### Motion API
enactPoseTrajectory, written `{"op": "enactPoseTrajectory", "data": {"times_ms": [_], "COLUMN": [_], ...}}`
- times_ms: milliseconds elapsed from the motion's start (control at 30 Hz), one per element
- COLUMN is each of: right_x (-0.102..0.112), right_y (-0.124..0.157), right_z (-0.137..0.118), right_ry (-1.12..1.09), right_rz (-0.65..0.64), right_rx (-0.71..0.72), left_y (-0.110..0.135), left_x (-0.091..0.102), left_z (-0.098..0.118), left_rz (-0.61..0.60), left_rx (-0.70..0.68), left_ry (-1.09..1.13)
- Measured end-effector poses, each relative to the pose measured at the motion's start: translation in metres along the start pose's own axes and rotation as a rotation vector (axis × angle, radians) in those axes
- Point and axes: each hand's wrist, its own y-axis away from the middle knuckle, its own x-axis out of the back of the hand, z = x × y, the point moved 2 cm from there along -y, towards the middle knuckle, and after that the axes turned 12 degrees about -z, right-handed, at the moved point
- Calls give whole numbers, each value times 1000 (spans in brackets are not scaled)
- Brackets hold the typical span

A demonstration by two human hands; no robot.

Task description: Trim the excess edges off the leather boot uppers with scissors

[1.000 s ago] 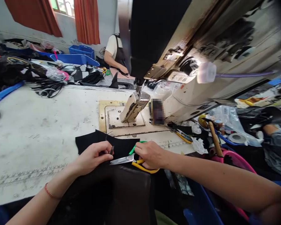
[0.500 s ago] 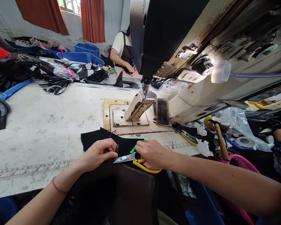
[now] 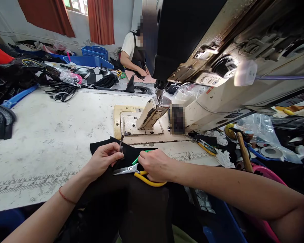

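Note:
My left hand pinches a thin dark strip between thumb and forefinger, its end standing up above the fingertips. In my right hand is a pair of scissors with one green and one yellow handle. The blades point left, just below my left fingertips, and look nearly closed. Behind both hands a black fabric piece lies on the white table, close to the front edge. Whether the strip is joined to the black piece cannot be made out.
A post-bed sewing machine stands just beyond my hands, its head overhanging on the right. Black strips lie at the back left. Snips, a wooden handle and a tape roll are at right. Across the table, a person works.
The scissors have shifted left with my right hand, so the blades sit farther under my left hand. My left hand has risen slightly with the strip. The view has moved a little.

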Motion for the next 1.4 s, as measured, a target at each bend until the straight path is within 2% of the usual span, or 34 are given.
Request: {"op": "enactPoseTrajectory", "data": {"times_ms": [167,267,300,367,400,433,467,533,567,600,633,867,1033,1167,1400], "right_x": [1,-1,-2,-4,-5,-6,-7,-8,-9,-9,-9,-11,-10,-11,-14], "right_y": [-5,-3,-2,0,1,2,3,3,3,3,3,15,16,14,12], "right_z": [-2,0,1,3,4,5,6,8,9,10,11,15,13,14,11], "right_ry": [-22,-53,-64,-88,-100,-112,-124,-147,-157,-165,-173,-151,-111,-103,-101], "right_rz": [-5,6,12,25,31,38,46,66,78,91,106,236,327,428,498], "right_rx": [14,-9,-17,-27,-30,-32,-34,-36,-34,-31,-30,-70,-73,-43,-41], "left_y": [-4,5,13,38,52,65,75,88,91,91,91,80,79,83,88], "left_x": [2,9,13,23,27,29,29,22,17,12,9,-12,-23,-22,-22], "left_z": [0,6,9,12,13,11,9,6,6,8,10,22,26,27,17], "left_rz": [101,209,279,494,599,660,605,330,184,87,47,153,153,154,178], "left_rx": [7,-63,-100,-115,-72,30,140,331,382,411,425,407,383,379,412], "left_ry": [54,35,21,-24,-46,-51,-32,31,70,101,140,524,582,570,627]}}
